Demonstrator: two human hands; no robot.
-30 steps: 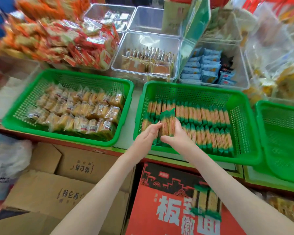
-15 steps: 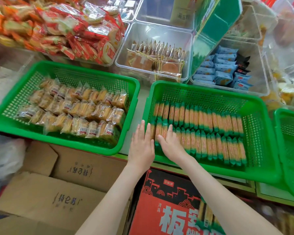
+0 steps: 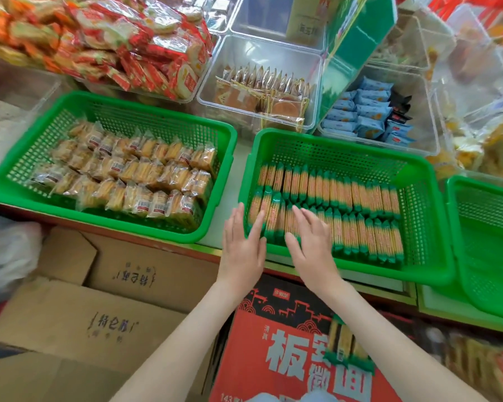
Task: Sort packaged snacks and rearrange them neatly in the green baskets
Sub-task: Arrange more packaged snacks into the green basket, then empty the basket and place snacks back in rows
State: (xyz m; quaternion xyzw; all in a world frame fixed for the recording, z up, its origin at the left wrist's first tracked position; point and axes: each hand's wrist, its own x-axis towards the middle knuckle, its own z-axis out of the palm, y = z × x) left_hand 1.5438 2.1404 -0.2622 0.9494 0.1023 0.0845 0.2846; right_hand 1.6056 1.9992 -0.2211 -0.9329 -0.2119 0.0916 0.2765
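- Three green baskets sat in a line: left basket, middle basket, and right basket at the frame's right edge.
- Two rows of green-ended snack sticks filled the middle basket, packed too tightly to count.
- Left hand lay flat, fingers straight and close together, across that basket's lower left corner.
- Right hand was flat too, fingers straight and slightly spread, resting on the nearer row.
- Clear-wrapped biscuit packs lay in the left basket.
- One red carton stood at bottom centre.
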